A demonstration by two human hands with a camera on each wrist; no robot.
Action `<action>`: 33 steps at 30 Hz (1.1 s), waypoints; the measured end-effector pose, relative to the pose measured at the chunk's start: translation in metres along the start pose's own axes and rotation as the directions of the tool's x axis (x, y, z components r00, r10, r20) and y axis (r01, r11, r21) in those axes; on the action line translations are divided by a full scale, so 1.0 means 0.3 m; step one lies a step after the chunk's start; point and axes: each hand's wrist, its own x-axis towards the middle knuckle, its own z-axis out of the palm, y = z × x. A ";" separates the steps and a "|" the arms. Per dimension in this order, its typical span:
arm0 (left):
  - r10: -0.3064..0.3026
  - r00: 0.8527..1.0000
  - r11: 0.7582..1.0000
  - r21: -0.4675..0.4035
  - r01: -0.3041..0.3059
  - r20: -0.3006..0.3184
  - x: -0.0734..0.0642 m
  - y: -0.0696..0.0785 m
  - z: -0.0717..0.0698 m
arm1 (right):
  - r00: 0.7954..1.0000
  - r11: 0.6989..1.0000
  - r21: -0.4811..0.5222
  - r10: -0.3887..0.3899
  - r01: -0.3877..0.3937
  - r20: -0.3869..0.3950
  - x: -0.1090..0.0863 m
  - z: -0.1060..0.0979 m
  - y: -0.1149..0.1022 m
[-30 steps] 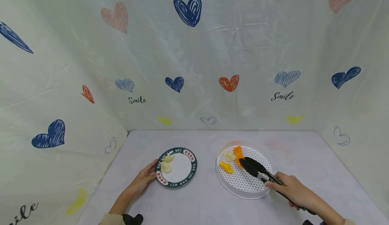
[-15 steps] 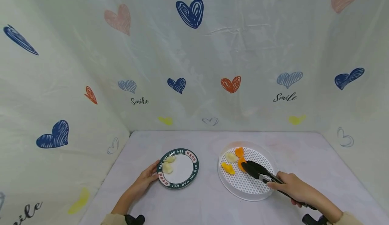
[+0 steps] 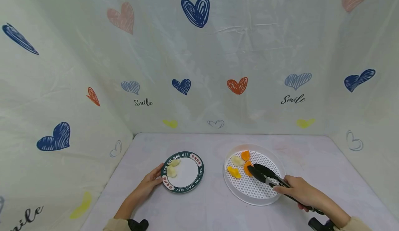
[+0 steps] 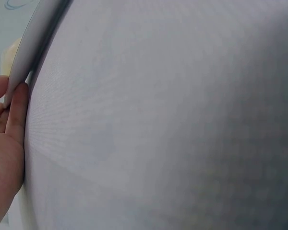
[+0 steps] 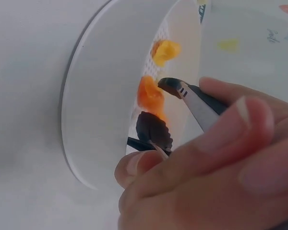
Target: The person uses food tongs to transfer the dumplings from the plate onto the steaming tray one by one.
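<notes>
My left hand (image 3: 150,184) grips the left edge of a white plate (image 3: 184,173) with a dark green lettered rim; thumb and fingers pinch that edge in the left wrist view. Two pale yellow, soft-looking pieces (image 3: 171,171) lie on the plate's left side. My right hand (image 3: 302,191) holds black-tipped tongs (image 3: 263,172) over a round white perforated tray (image 3: 246,199). The tong tips stand apart at an orange piece (image 3: 247,168). Around it on the tray lie another orange piece (image 3: 245,155), a pale piece (image 3: 237,160) and a yellow piece (image 3: 234,172).
A white-covered table (image 3: 209,210) carries plate and tray, with a gap between them. Behind and at the sides hangs a pale curtain (image 3: 265,51) printed with hearts and "Smile". Dark wrist straps (image 3: 138,225) show at the bottom.
The tong tips have drawn slightly down and right, and have spread apart. The two orange pieces, touching earlier, now look more separate. The left hand keeps hold of the plate; the view shifted a little.
</notes>
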 end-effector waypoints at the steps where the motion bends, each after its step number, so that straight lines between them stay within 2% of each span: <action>1: 0.002 1.000 1.000 0.002 -0.002 0.003 -0.001 0.001 0.000 | 1.000 1.000 -0.003 -0.002 0.002 -0.005 -0.002 -0.002 -0.001; 10: -0.003 1.000 1.000 -0.006 0.003 -0.014 0.000 0.003 0.004 | 0.997 0.997 -0.007 -0.074 0.074 -0.014 -0.007 -0.025 -0.019; 17: 0.001 1.000 1.000 -0.004 -0.001 -0.009 -0.001 0.005 0.004 | 0.997 0.996 0.030 -0.082 0.082 -0.016 0.010 -0.012 -0.056; 23: -0.013 1.000 1.000 -0.026 0.013 -0.010 -0.003 0.003 0.006 | 0.995 0.993 0.056 -0.103 0.103 -0.001 0.044 0.028 -0.124; 33: -0.010 1.000 1.000 -0.025 0.010 -0.006 -0.010 0.007 0.005 | 0.974 0.971 0.091 -0.224 0.221 0.029 0.125 0.122 -0.277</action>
